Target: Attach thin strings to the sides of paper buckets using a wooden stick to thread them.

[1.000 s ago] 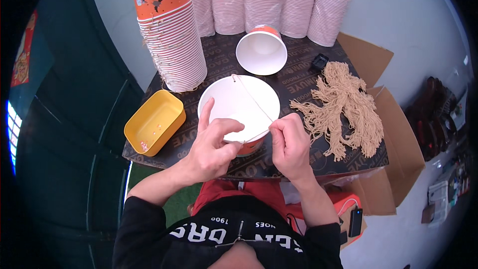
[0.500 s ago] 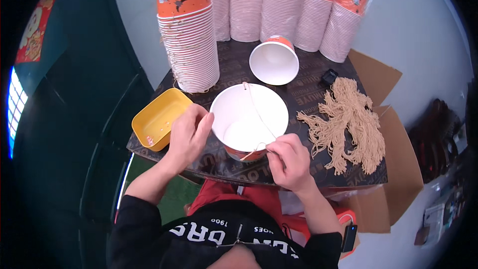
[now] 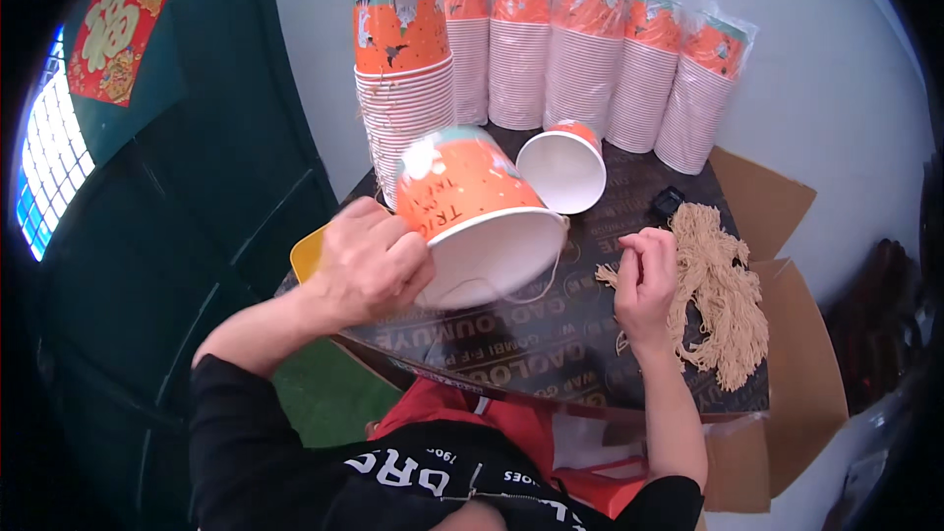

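Gripping tilted paper bucket [image 3: 472, 211], left hand [image 3: 369, 261]; right hand [image 3: 644, 275] on strings [image 3: 718, 285]

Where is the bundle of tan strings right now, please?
In the head view, the strings lie on the table's right side, just right of the right hand, below the small black object.

left hand [image 3: 372, 261] curled gripping, right hand [image 3: 644, 275] seemingly pinched
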